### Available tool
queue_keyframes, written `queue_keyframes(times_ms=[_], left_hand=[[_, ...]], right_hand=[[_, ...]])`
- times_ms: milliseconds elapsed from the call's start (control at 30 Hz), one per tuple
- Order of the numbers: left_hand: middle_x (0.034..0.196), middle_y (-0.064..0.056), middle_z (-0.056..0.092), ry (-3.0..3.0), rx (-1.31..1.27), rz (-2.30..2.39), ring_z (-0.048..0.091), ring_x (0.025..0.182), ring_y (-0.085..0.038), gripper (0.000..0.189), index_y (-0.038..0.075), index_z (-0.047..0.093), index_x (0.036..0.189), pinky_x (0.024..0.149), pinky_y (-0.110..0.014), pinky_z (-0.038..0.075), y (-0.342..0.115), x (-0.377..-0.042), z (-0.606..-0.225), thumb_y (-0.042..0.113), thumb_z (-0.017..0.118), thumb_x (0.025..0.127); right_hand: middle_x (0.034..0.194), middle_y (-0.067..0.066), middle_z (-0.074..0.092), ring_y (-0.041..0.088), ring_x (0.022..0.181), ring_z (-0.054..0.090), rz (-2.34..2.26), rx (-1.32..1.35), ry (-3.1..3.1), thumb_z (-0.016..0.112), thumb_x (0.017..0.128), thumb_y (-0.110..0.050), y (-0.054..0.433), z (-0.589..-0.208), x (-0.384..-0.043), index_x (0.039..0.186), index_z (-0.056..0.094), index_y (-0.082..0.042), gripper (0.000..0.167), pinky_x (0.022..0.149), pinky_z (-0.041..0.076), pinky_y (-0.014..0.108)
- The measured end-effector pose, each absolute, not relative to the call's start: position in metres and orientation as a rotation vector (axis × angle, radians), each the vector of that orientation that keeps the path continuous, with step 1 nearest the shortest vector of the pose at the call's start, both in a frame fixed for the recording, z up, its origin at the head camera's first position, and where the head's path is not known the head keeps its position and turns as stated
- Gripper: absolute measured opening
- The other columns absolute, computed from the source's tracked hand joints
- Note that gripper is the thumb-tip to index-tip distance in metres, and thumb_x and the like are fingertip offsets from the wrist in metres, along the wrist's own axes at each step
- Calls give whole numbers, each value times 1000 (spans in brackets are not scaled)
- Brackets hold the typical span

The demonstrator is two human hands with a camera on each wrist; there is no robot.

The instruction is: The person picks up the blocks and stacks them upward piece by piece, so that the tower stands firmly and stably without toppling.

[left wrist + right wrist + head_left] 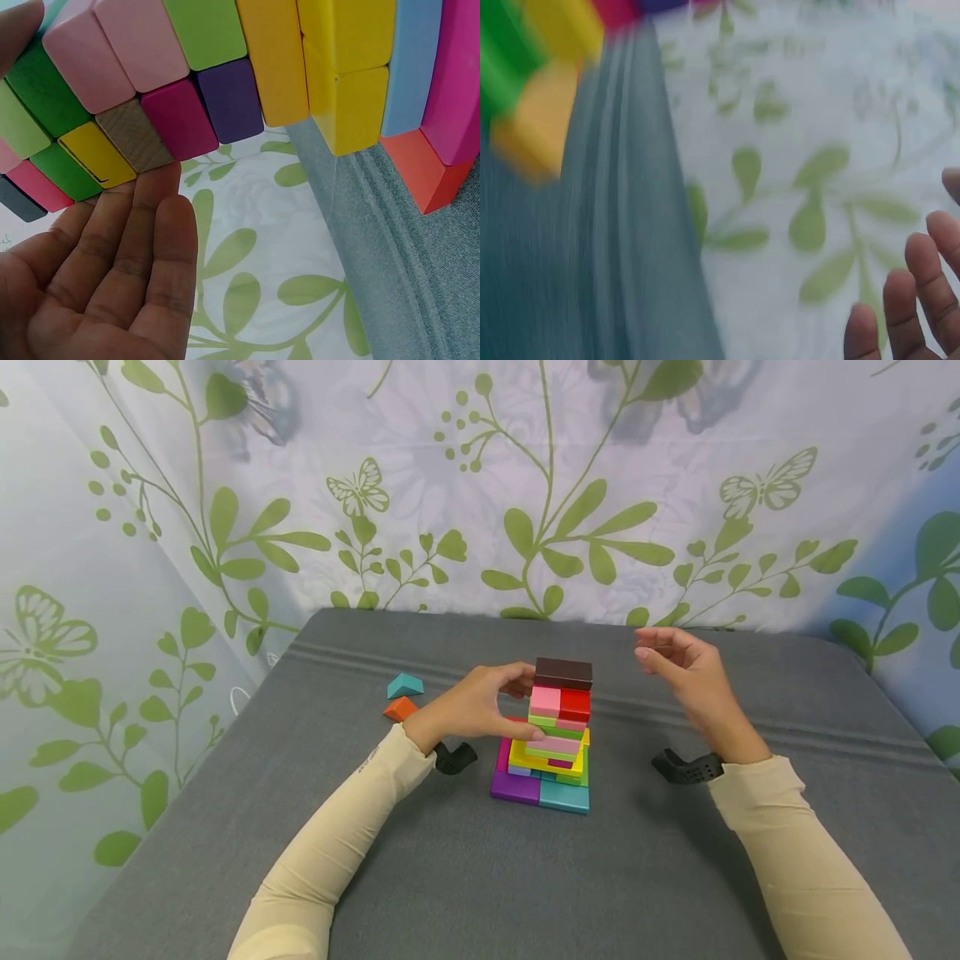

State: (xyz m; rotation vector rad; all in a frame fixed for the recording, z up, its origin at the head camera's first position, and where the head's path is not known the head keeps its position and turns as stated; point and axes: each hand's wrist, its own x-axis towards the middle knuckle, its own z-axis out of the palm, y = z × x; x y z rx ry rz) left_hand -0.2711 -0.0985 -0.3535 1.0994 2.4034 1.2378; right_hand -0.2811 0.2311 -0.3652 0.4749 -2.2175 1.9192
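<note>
A tower of coloured wooden blocks [555, 745] stands on the grey table, wide and flat at its base and narrower higher up. Across its top lies a dark brown block [562, 674]. My left hand [480, 700] cups the tower's left side, thumb along the front near a pink block and fingers towards the back. Seen from the left wrist, the fingers [161, 240] stretch up to the block edges, some tips hidden behind them. To the right of the tower, my right hand [686, 672] is raised away from it, fingers loosely bent and holding nothing.
Left of the tower, behind my left wrist, lie a teal wedge block [405, 685] and an orange wedge block [401, 708]. The grey cloth-covered table [465, 885] ends at a leaf-patterned curtain [450, 527]. Dark straps sit at both wrists.
</note>
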Motion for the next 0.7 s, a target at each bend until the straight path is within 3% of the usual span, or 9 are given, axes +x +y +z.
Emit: queue_keyframes(times_ms=[267,433,533,633,700], left_hand=[[142,-13,67,2403,1099,1240,65,126,-23,75,-4,54,150,114,-54,50,-99,-271,-356,23,88,90],[142,-14,67,2400,1107,1243,65,126,-24,74,-5,54,150,114,-53,50,-99,-271,-355,22,88,90],[142,-14,67,2398,1106,1246,65,127,-24,74,-5,54,150,114,-52,50,-99,-271,-355,22,88,90],[143,-14,67,2398,1103,1247,65,127,-24,74,-5,54,150,114,-52,50,-99,-270,-354,22,88,90],[143,-14,67,2398,1102,1246,65,127,-24,74,-5,54,150,114,-53,49,-99,-270,-353,22,88,90]], right_hand=[[105,-19,67,5,99,57,1745,35,-2254,74,103,-11,286,-394,-299,116,75,-31,23,71,50,11],[101,-24,61,-2,96,55,1619,-225,-2325,72,104,-16,308,-408,-304,108,68,-36,21,72,47,10],[102,-22,59,-5,93,52,1564,-294,-2383,72,104,-17,315,-416,-305,118,71,-23,15,72,46,10],[115,-4,66,-3,94,52,1479,-337,-2504,70,105,-20,320,-422,-306,140,65,0,40,72,45,10],[131,15,66,8,103,56,1404,-359,-2595,68,106,-22,322,-425,-306,151,53,10,58,72,43,13]])
